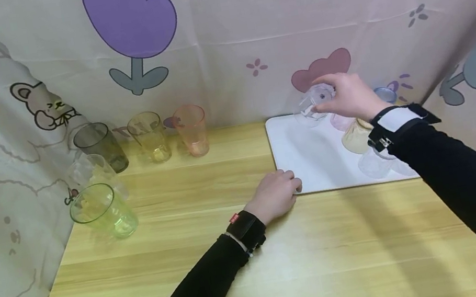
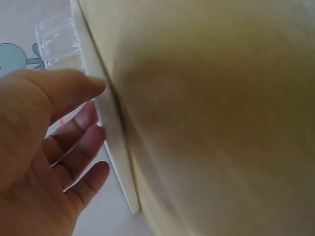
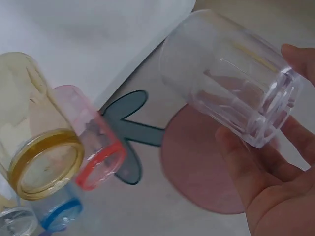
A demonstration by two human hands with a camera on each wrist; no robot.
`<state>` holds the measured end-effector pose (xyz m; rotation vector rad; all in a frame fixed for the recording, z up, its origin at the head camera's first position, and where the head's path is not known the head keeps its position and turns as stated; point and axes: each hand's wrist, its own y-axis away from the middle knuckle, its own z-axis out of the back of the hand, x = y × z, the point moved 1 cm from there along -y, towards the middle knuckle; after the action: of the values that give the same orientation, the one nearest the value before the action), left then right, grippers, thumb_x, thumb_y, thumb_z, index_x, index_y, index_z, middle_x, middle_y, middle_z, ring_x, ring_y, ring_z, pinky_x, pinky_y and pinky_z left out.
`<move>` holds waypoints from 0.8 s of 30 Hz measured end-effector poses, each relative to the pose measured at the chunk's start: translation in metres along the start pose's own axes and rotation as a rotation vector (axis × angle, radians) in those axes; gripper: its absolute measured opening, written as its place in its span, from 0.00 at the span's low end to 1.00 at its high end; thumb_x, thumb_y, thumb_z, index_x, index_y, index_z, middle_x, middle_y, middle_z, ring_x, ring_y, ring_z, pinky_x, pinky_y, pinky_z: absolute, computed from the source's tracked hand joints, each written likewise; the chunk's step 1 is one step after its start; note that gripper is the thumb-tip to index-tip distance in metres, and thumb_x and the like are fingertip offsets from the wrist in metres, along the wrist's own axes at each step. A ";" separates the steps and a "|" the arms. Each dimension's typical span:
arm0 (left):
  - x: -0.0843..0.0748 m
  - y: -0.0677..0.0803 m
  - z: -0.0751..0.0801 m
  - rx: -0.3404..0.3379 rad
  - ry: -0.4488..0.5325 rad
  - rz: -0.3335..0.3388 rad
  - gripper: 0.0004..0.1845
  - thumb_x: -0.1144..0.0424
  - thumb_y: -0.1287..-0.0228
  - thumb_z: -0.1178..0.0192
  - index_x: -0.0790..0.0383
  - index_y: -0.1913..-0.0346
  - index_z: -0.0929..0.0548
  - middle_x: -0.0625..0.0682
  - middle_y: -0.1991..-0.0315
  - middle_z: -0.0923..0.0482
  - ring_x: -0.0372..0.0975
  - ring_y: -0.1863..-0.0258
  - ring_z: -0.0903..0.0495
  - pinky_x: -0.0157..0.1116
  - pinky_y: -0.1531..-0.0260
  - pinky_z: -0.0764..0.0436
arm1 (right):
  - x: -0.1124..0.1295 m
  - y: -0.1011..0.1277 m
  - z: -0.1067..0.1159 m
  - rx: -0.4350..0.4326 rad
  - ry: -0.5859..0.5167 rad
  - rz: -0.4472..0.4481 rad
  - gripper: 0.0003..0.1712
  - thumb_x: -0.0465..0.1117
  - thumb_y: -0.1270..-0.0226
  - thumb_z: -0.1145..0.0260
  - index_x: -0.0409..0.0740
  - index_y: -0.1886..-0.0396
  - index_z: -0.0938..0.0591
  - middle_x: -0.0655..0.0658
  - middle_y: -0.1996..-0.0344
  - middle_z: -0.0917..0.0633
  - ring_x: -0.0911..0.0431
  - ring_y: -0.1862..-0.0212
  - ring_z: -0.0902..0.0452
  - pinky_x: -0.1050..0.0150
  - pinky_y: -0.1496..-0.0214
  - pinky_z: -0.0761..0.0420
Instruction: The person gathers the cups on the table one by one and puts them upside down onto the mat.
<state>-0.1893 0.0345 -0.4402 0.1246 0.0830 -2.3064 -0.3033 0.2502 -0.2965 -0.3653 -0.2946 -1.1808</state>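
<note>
My right hand (image 1: 350, 97) holds a clear cup (image 3: 226, 78) by its thick base between thumb and fingers, over the far part of the white tray (image 1: 306, 157). The cup's open mouth points away from the palm. Beside it on the tray stand upside-down cups: a yellow cup (image 3: 42, 147), a pink cup (image 3: 93, 142), a blue cup (image 3: 61, 214) and a clear cup (image 1: 374, 164). My left hand (image 1: 275, 195) rests at the tray's near left corner. In the left wrist view its thumb touches the tray edge, with the fingers loosely bent along it.
At the left of the wooden table (image 1: 241, 275), upright cups stand: a grey cup (image 1: 106, 150), another yellow cup (image 1: 150, 140), an orange-pink cup (image 1: 192, 132), another clear cup (image 1: 101, 172) and a green cup (image 1: 108, 214). A printed curtain (image 1: 216, 25) hangs behind.
</note>
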 end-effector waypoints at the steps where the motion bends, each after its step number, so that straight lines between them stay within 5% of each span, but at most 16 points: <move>1: 0.000 0.000 -0.001 0.000 -0.003 0.000 0.10 0.62 0.28 0.36 0.47 0.49 0.12 0.42 0.54 0.17 0.38 0.53 0.22 0.33 0.49 0.22 | -0.003 -0.004 0.000 0.014 0.003 -0.016 0.39 0.49 0.36 0.24 0.40 0.29 0.25 0.31 0.33 0.22 0.33 0.35 0.26 0.35 0.34 0.28; 11: 0.000 -0.007 -0.001 0.033 0.019 -0.021 0.10 0.69 0.31 0.38 0.49 0.55 0.15 0.42 0.60 0.23 0.36 0.59 0.26 0.28 0.62 0.24 | -0.032 -0.030 -0.007 0.123 0.046 -0.128 0.42 0.50 0.35 0.26 0.33 0.28 0.28 0.26 0.33 0.25 0.29 0.32 0.33 0.33 0.33 0.30; 18: -0.001 -0.009 0.001 0.068 0.017 -0.022 0.10 0.69 0.30 0.40 0.49 0.55 0.16 0.42 0.60 0.24 0.36 0.59 0.26 0.28 0.63 0.24 | -0.050 -0.036 -0.021 0.154 0.093 -0.150 0.41 0.50 0.34 0.28 0.32 0.29 0.28 0.23 0.35 0.24 0.27 0.33 0.32 0.33 0.32 0.31; 24: -0.001 -0.007 0.000 0.060 0.006 -0.022 0.09 0.69 0.29 0.40 0.50 0.54 0.16 0.42 0.60 0.24 0.36 0.60 0.27 0.28 0.63 0.25 | -0.054 -0.040 -0.032 0.188 0.118 -0.170 0.42 0.50 0.30 0.32 0.33 0.24 0.32 0.22 0.31 0.29 0.20 0.31 0.40 0.23 0.33 0.37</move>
<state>-0.1939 0.0393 -0.4395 0.1619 0.0187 -2.3317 -0.3585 0.2693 -0.3426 -0.1077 -0.3358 -1.3238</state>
